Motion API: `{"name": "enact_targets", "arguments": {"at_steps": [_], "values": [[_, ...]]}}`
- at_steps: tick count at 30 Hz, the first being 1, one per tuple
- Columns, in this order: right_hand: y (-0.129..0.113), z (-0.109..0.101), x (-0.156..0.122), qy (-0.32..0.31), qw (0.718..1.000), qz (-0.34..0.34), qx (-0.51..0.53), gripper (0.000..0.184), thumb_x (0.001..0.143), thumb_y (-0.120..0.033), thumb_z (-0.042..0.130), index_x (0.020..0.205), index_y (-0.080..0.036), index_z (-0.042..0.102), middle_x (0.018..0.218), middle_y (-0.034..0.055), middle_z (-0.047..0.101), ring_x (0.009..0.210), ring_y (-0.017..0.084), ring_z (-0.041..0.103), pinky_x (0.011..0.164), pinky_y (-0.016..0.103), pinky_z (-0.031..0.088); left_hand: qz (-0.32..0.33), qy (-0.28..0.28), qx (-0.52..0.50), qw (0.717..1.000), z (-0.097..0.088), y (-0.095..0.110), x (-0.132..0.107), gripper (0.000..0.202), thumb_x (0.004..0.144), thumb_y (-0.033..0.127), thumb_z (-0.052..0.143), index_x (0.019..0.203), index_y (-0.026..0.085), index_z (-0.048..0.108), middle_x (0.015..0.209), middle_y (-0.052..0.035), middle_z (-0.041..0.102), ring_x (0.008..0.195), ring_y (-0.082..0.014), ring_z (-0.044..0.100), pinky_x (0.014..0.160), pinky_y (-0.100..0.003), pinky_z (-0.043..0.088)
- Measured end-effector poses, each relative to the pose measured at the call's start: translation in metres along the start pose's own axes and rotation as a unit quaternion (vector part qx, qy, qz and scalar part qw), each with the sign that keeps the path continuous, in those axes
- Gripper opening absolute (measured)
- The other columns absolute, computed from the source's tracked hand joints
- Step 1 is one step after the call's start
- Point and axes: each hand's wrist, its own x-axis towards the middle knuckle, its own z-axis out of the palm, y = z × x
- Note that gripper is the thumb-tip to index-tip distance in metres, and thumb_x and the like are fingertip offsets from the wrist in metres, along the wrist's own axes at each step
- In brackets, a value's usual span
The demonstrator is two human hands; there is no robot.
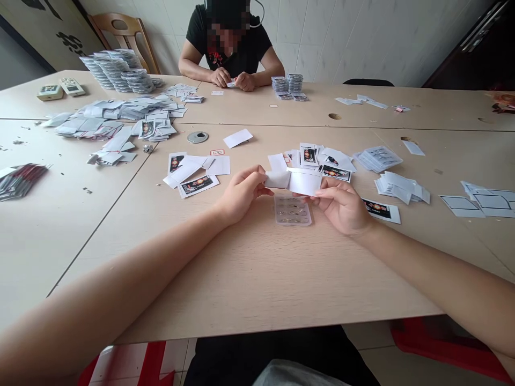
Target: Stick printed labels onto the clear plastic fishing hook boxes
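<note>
Between my two hands is a white paper card [304, 182], which shows a crease or overlap near its middle. My left hand [246, 194] pinches its left end between thumb and fingers. At the right end, the thumb and fingers of my right hand [340, 202] are closed on it. Just below, a flat clear plastic box [293, 212] with small items in it lies on the table; the card and my fingers partly cover its top edge. Loose white and black printed cards [198, 185] lie left of my hands, and a pile of similar cards [338, 161] lies behind them.
Stacks of clear packs [378, 159] and white slips [402, 187] lie to the right. A big heap of white packets [120, 110] spreads at the far left, near tall stacks [115, 69]. Opposite sits a person [231, 53] handling a small item. The table [257, 279] has seams.
</note>
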Motion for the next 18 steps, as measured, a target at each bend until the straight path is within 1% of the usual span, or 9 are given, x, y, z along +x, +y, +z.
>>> {"name": "enact_targets", "arguments": {"at_steps": [2,4,6,9,11,13,16,18], "values": [[-0.002,0.000,0.001,-0.012,0.998,0.026,0.048,0.013,0.074,-0.012,0.056,0.062,-0.017,0.058,0.077,0.0048,0.065,0.090,0.026,0.064,0.074,0.035,0.046,-0.025,-0.014,-0.035,0.999,-0.002,0.001,0.002,0.017,0.077,0.016,0.050,0.061,0.016,0.044,0.065,0.0018,0.044,0.067,-0.0094,0.050,0.066,-0.024,0.047],[-0.003,-0.001,0.002,-0.006,0.996,0.042,0.076,0.011,0.073,-0.012,0.055,0.064,-0.017,0.059,0.082,0.0056,0.066,0.093,0.028,0.064,0.072,0.034,0.047,-0.046,-0.028,-0.056,0.997,-0.006,0.002,0.004,0.019,0.077,0.016,0.051,0.060,0.016,0.042,0.064,0.0023,0.043,0.067,-0.0095,0.053,0.068,-0.025,0.047],[-0.005,-0.002,0.004,0.003,0.993,0.061,0.100,0.009,0.072,-0.012,0.056,0.065,-0.017,0.059,0.083,0.0048,0.066,0.094,0.028,0.065,0.072,0.034,0.048,-0.071,-0.048,-0.067,0.994,-0.009,0.002,0.006,0.020,0.077,0.017,0.051,0.061,0.016,0.040,0.066,0.0010,0.049,0.073,-0.0125,0.059,0.071,-0.027,0.046],[-0.007,-0.005,0.007,0.013,0.987,0.094,0.127,0.010,0.071,-0.013,0.057,0.061,-0.017,0.057,0.072,0.0023,0.063,0.090,0.026,0.066,0.070,0.032,0.050,-0.102,-0.072,-0.081,0.989,-0.013,0.001,0.010,0.015,0.078,0.020,0.050,0.065,0.016,0.042,0.076,-0.0036,0.062,0.086,-0.0192,0.065,0.076,-0.029,0.045],[-0.008,-0.007,0.009,0.026,0.984,0.111,0.134,0.011,0.069,-0.014,0.057,0.059,-0.017,0.057,0.065,0.0011,0.059,0.084,0.024,0.066,0.068,0.031,0.050,-0.108,-0.075,-0.092,0.987,-0.014,0.001,0.011,0.010,0.078,0.021,0.049,0.070,0.016,0.046,0.083,-0.0058,0.066,0.090,-0.0212,0.066,0.079,-0.030,0.045],[-0.008,-0.009,0.011,0.045,0.983,0.119,0.130,0.009,0.068,-0.015,0.058,0.059,-0.018,0.056,0.065,0.0012,0.059,0.080,0.022,0.066,0.068,0.032,0.051,-0.111,-0.070,-0.098,0.986,-0.014,0.001,0.012,0.008,0.078,0.022,0.048,0.073,0.016,0.048,0.087,-0.0071,0.069,0.091,-0.0219,0.067,0.082,-0.032,0.045],[-0.008,-0.009,0.013,0.072,0.983,0.124,0.116,0.007,0.066,-0.017,0.059,0.060,-0.019,0.055,0.067,0.0024,0.060,0.075,0.021,0.063,0.066,0.033,0.051,-0.116,-0.060,-0.101,0.986,-0.011,0.003,0.011,0.008,0.077,0.023,0.048,0.073,0.017,0.048,0.087,-0.0074,0.071,0.091,-0.0231,0.067,0.087,-0.036,0.045],[-0.008,-0.010,0.014,0.085,0.981,0.126,0.119,0.005,0.064,-0.016,0.059,0.062,-0.019,0.055,0.065,0.0019,0.059,0.073,0.020,0.062,0.064,0.033,0.050,-0.117,-0.053,-0.101,0.987,-0.011,0.004,0.011,0.008,0.077,0.023,0.048,0.072,0.017,0.048,0.086,-0.0069,0.071,0.091,-0.0235,0.068,0.088,-0.037,0.044]]}}
